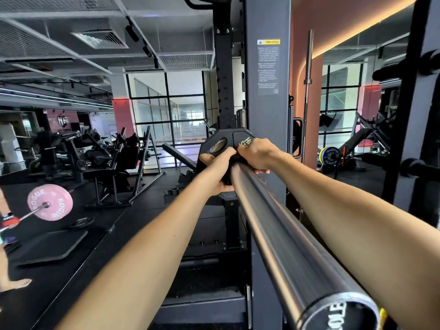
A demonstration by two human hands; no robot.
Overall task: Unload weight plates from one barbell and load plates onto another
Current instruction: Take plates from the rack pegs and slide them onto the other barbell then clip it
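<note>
Black plate [228, 144] on steel sleeve [273, 225] | left hand [215, 167], right hand [258, 156] grip its rim | upright [267, 91] just behind

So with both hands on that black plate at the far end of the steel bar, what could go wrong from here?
1. The black grip-hole weight plate sits right against the dark grey rack upright; the right hand could get pinched between them.
2. The left hand curls under the plate where it meets the long polished steel barbell sleeve, so its fingers could be trapped there.
</note>
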